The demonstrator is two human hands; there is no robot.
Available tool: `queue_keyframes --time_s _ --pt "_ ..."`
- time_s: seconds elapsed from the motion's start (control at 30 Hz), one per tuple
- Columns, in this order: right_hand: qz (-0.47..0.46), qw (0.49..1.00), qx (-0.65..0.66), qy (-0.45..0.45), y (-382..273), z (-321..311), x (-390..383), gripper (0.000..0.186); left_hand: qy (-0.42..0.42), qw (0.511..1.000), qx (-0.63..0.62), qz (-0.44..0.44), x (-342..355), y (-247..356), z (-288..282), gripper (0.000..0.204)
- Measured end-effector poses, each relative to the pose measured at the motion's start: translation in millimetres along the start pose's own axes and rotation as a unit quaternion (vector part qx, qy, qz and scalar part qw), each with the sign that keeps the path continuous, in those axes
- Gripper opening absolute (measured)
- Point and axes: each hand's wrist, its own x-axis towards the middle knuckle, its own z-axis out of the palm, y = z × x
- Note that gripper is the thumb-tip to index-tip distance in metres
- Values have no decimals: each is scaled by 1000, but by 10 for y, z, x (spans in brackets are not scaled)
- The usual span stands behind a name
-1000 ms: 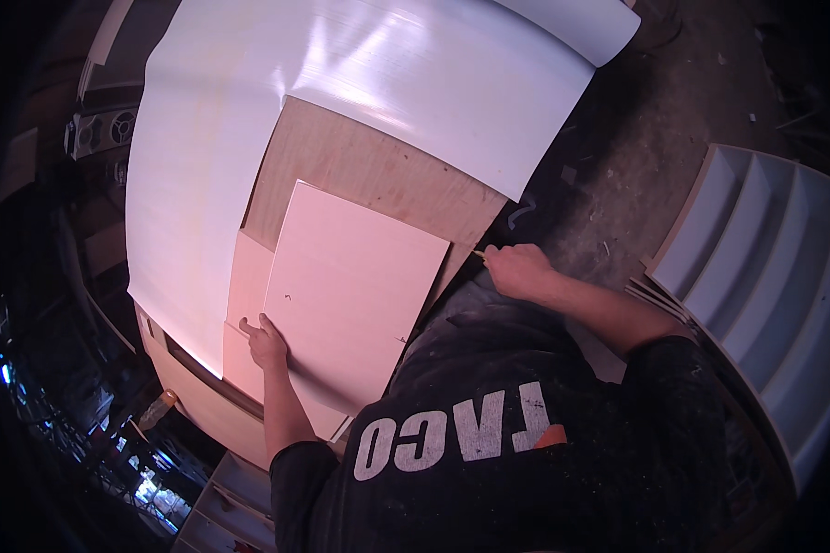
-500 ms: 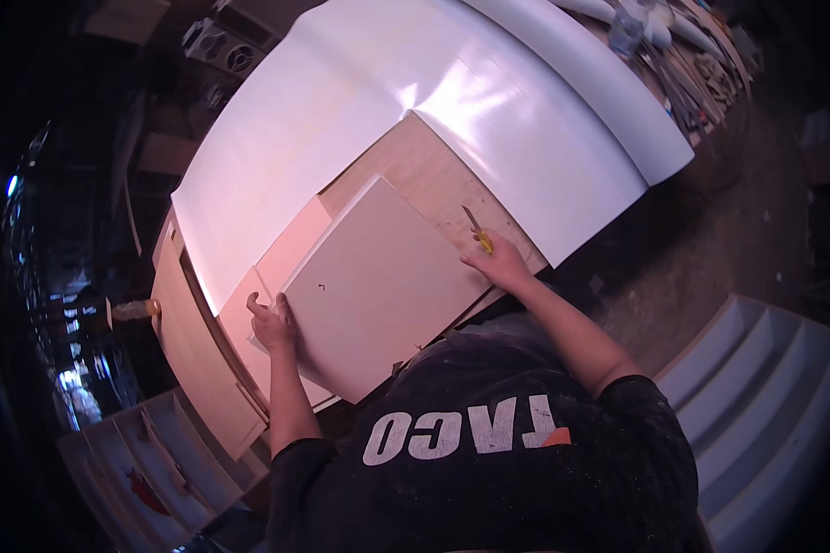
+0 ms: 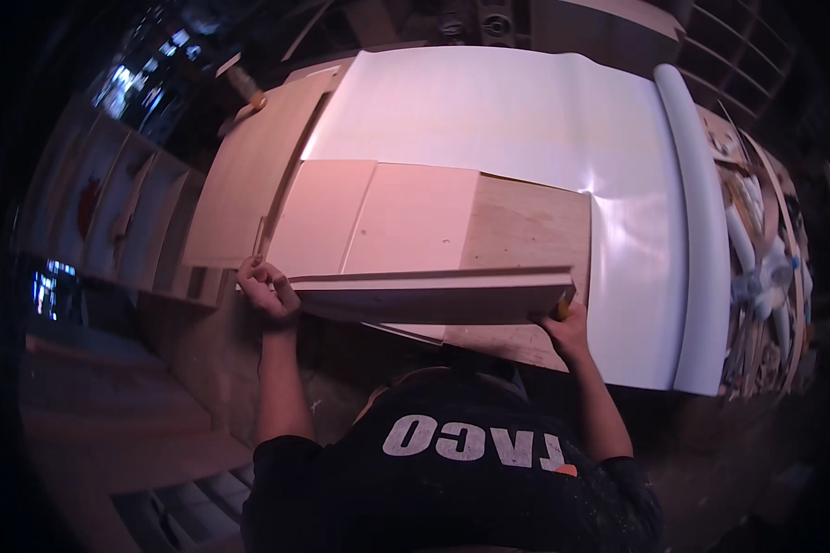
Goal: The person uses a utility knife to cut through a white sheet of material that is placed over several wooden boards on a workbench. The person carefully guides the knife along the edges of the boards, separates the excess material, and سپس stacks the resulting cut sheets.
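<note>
A pale flat panel (image 3: pixel 433 302), turned up toward its edge, spans the gap between my hands over the front of the worktable. My left hand (image 3: pixel 269 290) grips its left end, fingers curled. At the right end my right hand (image 3: pixel 570 327) holds the panel along with a yellow utility knife (image 3: pixel 563 307), whose blade is mostly hidden. Behind the raised panel, several pinkish-white boards (image 3: pixel 323 217) lie side by side on a bare plywood surface (image 3: pixel 530 221).
A large glossy white sheet (image 3: pixel 489 101) covers the far and right table, its right edge rolled (image 3: pixel 687 230). A wooden board (image 3: pixel 258 166) lies at the left. A compartmented shelf unit (image 3: pixel 106 203) stands beyond it. Scraps and tubes (image 3: pixel 765 267) pile up at the right.
The panel has gone from lying nearly flat to tilted up on edge between both hands. My right hand has come onto its right end, and the view has turned.
</note>
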Motion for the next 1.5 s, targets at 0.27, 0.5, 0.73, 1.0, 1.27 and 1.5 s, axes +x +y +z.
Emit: queue_keyframes --time_s 0.27,0.5,0.73,1.0,1.27,1.5 --pt "-60 984 123 -111 -39 895 157 27 203 908 177 320 496 1156 -1346 44" --pt "117 872 383 -282 -150 2145 258 37 323 787 307 427 492 986 -2328 40" --pt "134 789 476 -364 -679 3602 492 47 381 751 310 442 416 163 -3491 46" --pt "99 799 515 -293 -2143 5096 -145 52 442 794 -418 -2 -344 -1892 -4485 67" --pt "165 907 355 -154 -1344 5187 409 52 386 502 -581 -511 -559 -1914 -3136 93" --pt "121 893 411 -135 -617 5733 1086 45 236 521 -555 -604 -882 -2501 -2208 51"
